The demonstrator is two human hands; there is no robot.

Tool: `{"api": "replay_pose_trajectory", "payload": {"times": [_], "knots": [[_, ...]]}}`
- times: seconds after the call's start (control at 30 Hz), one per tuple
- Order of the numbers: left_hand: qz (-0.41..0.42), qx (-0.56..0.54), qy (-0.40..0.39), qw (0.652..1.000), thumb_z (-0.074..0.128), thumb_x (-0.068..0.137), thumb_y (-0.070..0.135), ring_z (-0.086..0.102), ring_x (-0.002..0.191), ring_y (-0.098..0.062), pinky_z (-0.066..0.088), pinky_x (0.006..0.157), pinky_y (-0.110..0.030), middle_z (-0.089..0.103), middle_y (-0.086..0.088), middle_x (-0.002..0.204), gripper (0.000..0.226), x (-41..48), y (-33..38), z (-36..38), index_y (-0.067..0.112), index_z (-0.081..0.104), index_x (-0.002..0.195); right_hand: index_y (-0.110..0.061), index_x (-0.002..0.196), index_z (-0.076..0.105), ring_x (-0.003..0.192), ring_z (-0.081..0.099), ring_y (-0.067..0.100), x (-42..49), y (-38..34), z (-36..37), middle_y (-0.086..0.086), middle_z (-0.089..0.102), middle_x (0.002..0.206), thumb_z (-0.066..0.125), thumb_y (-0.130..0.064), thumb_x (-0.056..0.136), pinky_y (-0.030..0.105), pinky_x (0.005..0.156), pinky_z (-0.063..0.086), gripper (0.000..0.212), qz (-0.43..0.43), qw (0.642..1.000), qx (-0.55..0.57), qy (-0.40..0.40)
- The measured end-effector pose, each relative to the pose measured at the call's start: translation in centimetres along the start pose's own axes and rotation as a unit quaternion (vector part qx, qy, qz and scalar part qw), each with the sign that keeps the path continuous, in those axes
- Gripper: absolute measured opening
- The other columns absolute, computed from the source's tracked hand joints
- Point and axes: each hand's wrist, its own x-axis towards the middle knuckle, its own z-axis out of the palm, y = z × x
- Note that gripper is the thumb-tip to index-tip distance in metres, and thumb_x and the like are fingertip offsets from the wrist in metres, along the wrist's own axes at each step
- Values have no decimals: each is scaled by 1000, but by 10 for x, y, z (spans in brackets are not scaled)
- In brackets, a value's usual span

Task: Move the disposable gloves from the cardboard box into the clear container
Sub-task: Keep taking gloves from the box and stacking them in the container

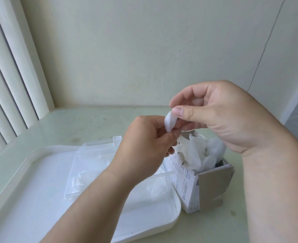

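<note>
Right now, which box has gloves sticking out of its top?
The cardboard box on the right: white gloves bunch out of its open top. Nothing sticks out of the clear container.

Wht tray (pixel 30 181) on table (pixel 92 123); blinds (pixel 4 76) L

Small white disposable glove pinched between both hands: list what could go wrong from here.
Neither the left hand nor the right hand steadies the open grey cardboard box, so a tug on the white glove may tip it. The loose white gloves bulging from it could trail out, missing the clear plastic container.
</note>
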Motion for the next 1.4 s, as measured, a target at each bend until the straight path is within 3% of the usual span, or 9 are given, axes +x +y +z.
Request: {"api": "replay_pose_trajectory", "payload": {"times": [0.1, 0.2, 0.33, 0.6, 0.73, 0.87, 1.03, 1.2, 1.4], "knots": [[-34, -50, 18, 998, 62, 95, 11, 67, 58, -15, 57, 60, -31, 72, -6, 68, 16, 2, -2, -2, 5, 71, 83, -31, 97, 72, 79, 70, 7, -2, 7, -12, -5, 73, 92, 91, -39, 59, 35, 78, 59, 43, 61, 979, -192, -23], [-53, -106, 28, 993, 56, 100, 11, 73, 66, -22, 58, 62, -31, 76, -7, 73, 19, 3, 0, -2, 7, 63, 83, -34, 90, 73, 75, 69, 6, -5, 14, -8, -13, 72, 82, 90, -39, 64, 33, 76, 57, 32, 169, 916, -341, -125], [-33, -128, 63, 989, 53, 101, 9, 75, 70, -24, 60, 64, -32, 77, -10, 74, 19, 5, 3, -2, 7, 59, 83, -29, 73, 72, 66, 71, 16, -1, 19, -1, -9, 73, 68, 86, -28, 69, 37, 63, 54, 14, 187, 909, -349, -132], [16, -240, 200, 950, 52, 101, 9, 75, 67, -21, 61, 65, -32, 74, -5, 67, 20, 6, 12, -19, 10, 59, 83, -16, 72, 61, 53, 53, 15, 2, 28, -2, -1, 57, 58, 88, -23, 65, 27, 51, 37, 29, 197, 888, -397, -120], [8, -316, 239, 918, 50, 102, 9, 72, 60, -19, 60, 61, -29, 67, 1, 60, 22, 8, 16, -33, 11, 58, 82, -14, 79, 64, 64, 66, 23, 6, 35, -1, 8, 71, 72, 87, -22, 59, 33, 57, 49, 31, 199, 885, -404, -117], [-3, -327, 205, 922, 50, 102, 10, 63, 51, -18, 57, 55, -29, 59, -2, 60, 21, 9, 14, -43, 12, 57, 83, -17, 78, 65, 56, 60, 18, 2, 26, -8, -2, 64, 62, 90, -29, 64, 35, 56, 45, 31, 159, 927, -315, -126], [-7, -342, 168, 924, 45, 104, 9, 60, 56, -26, 58, 55, -32, 60, -7, 73, 25, 10, 12, -44, 13, 52, 80, -31, 92, 78, 89, 74, 30, 3, 18, -8, -2, 79, 87, 72, -29, 91, 49, 87, 58, 6, 83, 981, -176, -1], [22, -373, 86, 923, 51, 92, 26, 64, 61, -25, 56, 57, -34, 62, -4, 64, 30, 5, 13, -60, 13, 64, 68, -25, 80, 80, 47, 53, 5, 9, 12, -3, -8, 66, 57, 67, -7, 90, 15, 48, 42, 24, -26, 980, -131, 149], [-131, -312, 31, 940, 31, 91, 69, 63, 60, -29, 54, 56, -35, 55, -11, 66, 77, 10, 1, -71, 7, 73, 110, -16, 73, 76, 68, 74, 13, 10, 6, 4, 0, 76, 70, 57, 19, 83, 20, 60, 56, 42, -92, 980, 97, 147]]}}
